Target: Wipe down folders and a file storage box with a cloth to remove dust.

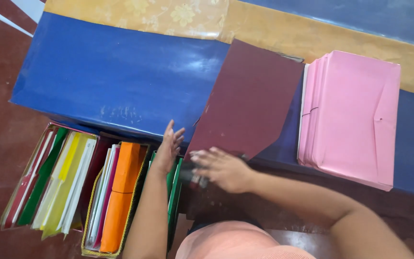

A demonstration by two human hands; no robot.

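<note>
While I watch from the head camera, the broad blue-covered worktop fills most of the view, its far edge draped in a yellow flowered plastic sheet. On its right end sits a thick stack of pink paper envelopes, squared up and lying flat, which I judge to be finished pieces. Just beside that stack, touching its left edge, lies the dark maroon sheet of card, cut to an angled outline and overhanging the near edge of the worktop; it is flat and unfolded, so I judge the work on it has barely begun. Below the worktop edge, on the floor, stand two open baskets of coloured paper sheets, red, green, yellow, white and orange, set on end. The right hand rests palm down on the near corner of the maroon sheet, fingers spread a little and pressing it; something dark lies under the palm that I cannot make out. The left hand stands at the worktop edge just left of the sheet, fingers straight and close together, holding nothing.
</note>
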